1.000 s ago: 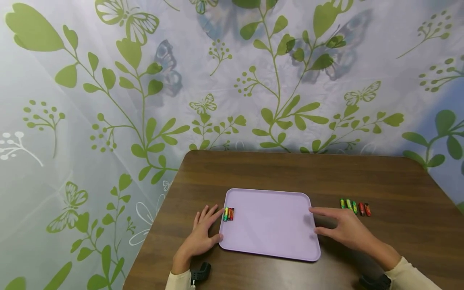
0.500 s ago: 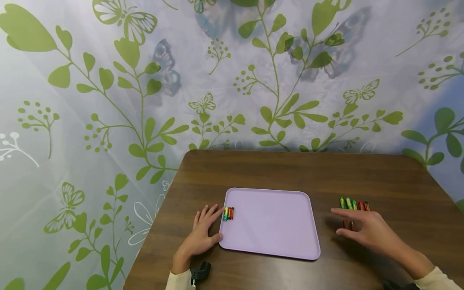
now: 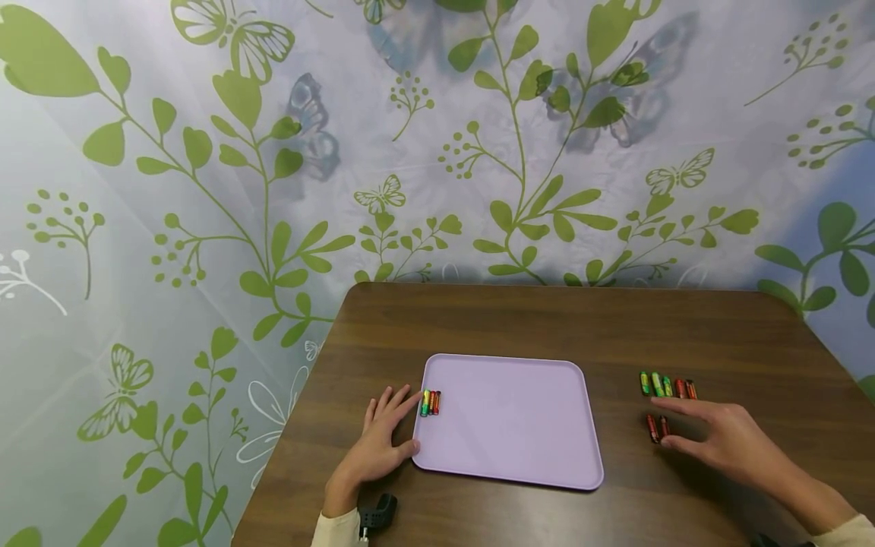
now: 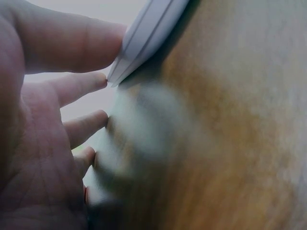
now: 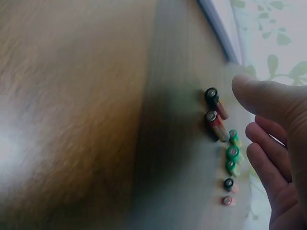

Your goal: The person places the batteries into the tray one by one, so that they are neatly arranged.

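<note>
My left hand (image 3: 378,442) rests at the left edge of a light purple tray (image 3: 519,425), thumb and forefinger touching its rim with fingers spread. In the left wrist view the thumb lies against the tray's edge (image 4: 144,40). Several small batteries, green and red, stand side by side at the tray's left end, among them a green battery (image 3: 426,403). Right of the tray, my right hand (image 3: 738,444) hovers with thumb and forefinger apart, holding nothing. By its thumb tip lie two red batteries, one a red battery (image 3: 652,428), also seen in the right wrist view as a red battery (image 5: 217,126).
Beyond the right hand lies a row of several green and red batteries, including a green battery (image 3: 645,383). All sit on a brown wooden table (image 3: 519,323). A leaf-patterned curtain (image 3: 424,152) hangs behind its far edge.
My right hand has left the tray's right edge and moved right, to beside the two red batteries, which have come into view. The left hand stays at the tray's left rim.
</note>
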A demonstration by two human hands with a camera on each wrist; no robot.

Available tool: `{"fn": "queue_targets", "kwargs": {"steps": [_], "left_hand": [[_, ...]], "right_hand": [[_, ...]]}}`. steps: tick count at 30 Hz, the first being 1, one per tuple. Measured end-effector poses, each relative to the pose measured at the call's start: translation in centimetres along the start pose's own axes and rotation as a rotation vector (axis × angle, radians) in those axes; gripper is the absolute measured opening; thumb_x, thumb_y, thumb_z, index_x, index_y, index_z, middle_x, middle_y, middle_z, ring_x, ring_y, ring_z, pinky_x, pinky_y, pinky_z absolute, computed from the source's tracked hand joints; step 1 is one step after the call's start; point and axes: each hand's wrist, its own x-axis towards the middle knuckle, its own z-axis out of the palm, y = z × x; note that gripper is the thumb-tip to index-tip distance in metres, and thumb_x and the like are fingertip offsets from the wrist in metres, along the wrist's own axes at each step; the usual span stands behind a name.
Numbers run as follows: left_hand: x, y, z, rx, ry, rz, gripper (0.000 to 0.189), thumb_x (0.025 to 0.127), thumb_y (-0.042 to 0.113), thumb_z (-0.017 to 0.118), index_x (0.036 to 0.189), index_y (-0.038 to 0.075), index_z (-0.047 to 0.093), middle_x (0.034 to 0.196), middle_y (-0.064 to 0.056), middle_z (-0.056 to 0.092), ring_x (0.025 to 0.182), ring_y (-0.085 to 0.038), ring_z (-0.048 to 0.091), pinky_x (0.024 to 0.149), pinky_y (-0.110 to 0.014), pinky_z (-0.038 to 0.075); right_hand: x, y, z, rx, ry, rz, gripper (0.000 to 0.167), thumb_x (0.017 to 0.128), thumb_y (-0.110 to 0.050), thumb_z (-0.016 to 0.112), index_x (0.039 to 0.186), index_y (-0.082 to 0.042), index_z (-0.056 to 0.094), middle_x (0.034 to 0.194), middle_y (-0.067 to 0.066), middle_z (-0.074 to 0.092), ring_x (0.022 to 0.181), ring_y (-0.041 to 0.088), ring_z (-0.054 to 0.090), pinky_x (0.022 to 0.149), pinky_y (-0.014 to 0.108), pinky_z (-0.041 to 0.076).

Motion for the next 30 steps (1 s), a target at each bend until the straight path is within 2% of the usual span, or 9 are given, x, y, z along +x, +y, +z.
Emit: {"fn": "queue_targets", "kwargs": {"steps": [5,12,17,20,24,27,30], "left_hand": [[0.0,0.3,-0.1,0.032,-0.02,-0.052,0.08,0.093,0.016,0.074,0.168,0.018,0.045,0.179,-0.022,0.029,0.169,-0.052,0.007,0.13,-0.073,-0.01],[-0.1,0.3,-0.1,0.024,-0.004,-0.024,0.08,0.091,0.015,0.075,0.167,0.015,0.048,0.178,-0.025,0.031,0.167,-0.056,0.008,0.128,-0.077,-0.01],[0.1,0.2,-0.2,0.04,-0.021,-0.044,0.081,0.092,0.016,0.074,0.168,0.019,0.046,0.179,-0.02,0.03,0.169,-0.051,0.008,0.13,-0.074,-0.009],[0.1,0.1,-0.1,0.046,-0.023,-0.049,0.082,0.092,0.015,0.074,0.169,0.019,0.045,0.18,-0.019,0.03,0.169,-0.05,0.008,0.131,-0.073,-0.008],[0.1,0.1,-0.1,0.045,-0.022,-0.05,0.082,0.092,0.015,0.074,0.169,0.019,0.045,0.18,-0.019,0.03,0.169,-0.05,0.008,0.131,-0.073,-0.009],[0.2,0.1,-0.1,0.044,-0.022,-0.05,0.082,0.092,0.015,0.074,0.169,0.02,0.045,0.18,-0.019,0.03,0.169,-0.051,0.008,0.13,-0.073,-0.009],[0.2,0.0,-0.1,0.046,-0.022,-0.05,0.082,0.092,0.015,0.074,0.169,0.02,0.045,0.18,-0.019,0.03,0.169,-0.051,0.008,0.13,-0.073,-0.009]], "right_hand": [[-0.5,0.5,0.0,-0.009,0.011,-0.013,0.07,0.059,-0.022,0.107,0.124,-0.021,0.082,0.108,0.006,0.085,0.093,0.002,0.076,0.075,0.003,0.047],[-1.2,0.9,0.5,-0.001,-0.007,0.0,0.07,0.059,-0.021,0.107,0.124,-0.022,0.082,0.106,0.008,0.085,0.092,-0.001,0.073,0.073,0.003,0.046],[-1.4,0.9,0.8,-0.014,-0.029,0.027,0.068,0.06,-0.02,0.106,0.124,-0.02,0.082,0.104,0.01,0.085,0.089,-0.001,0.072,0.068,0.019,0.056],[-1.4,0.8,0.9,-0.01,-0.041,0.045,0.067,0.062,-0.018,0.105,0.124,-0.02,0.082,0.104,0.012,0.085,0.086,-0.003,0.068,0.064,0.026,0.056],[-1.3,0.7,1.0,0.002,-0.023,0.05,0.065,0.063,-0.016,0.105,0.123,-0.02,0.082,0.103,0.012,0.085,0.082,-0.005,0.064,0.066,0.014,0.05],[-1.4,0.8,1.0,-0.003,-0.003,0.043,0.065,0.062,-0.017,0.105,0.122,-0.02,0.083,0.102,0.01,0.085,0.085,-0.004,0.068,0.069,0.004,0.044],[-1.4,0.8,1.0,-0.006,0.008,0.039,0.065,0.061,-0.017,0.105,0.121,-0.021,0.083,0.102,0.009,0.085,0.086,-0.002,0.071,0.072,0.001,0.043]]}}
